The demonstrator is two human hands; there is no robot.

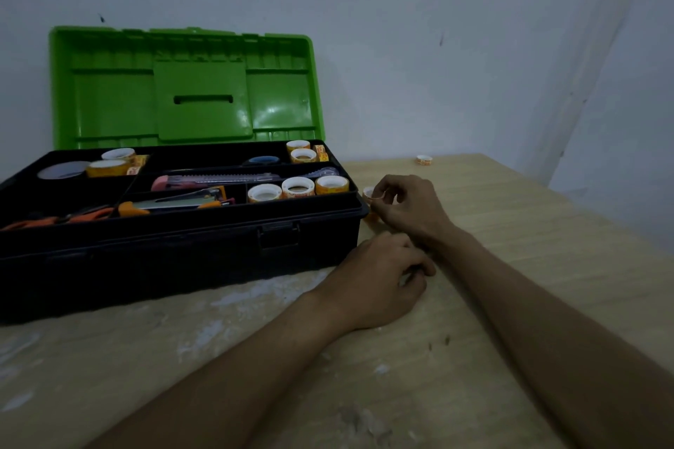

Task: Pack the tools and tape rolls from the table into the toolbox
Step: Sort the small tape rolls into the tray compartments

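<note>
Trouble spot is the toolbox [182,230] rim: its front right compartment already has three tape rolls [298,188] packed snug. I reckon a fourth could catch the edge and bounce off onto the table [510,266]. Left hand [379,277] rests on the table with fingers curled in, can't tell if it's holding anything. Right hand [408,208] pinches a small tape roll [369,193] between thumb and fingertips, just beside the box's right corner. A spare roll [424,159] sits well beyond the fingers, near the wall.

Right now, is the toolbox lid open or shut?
Open. The lid stands upright behind the toolbox, tape rolls and tools showing inside.
</note>
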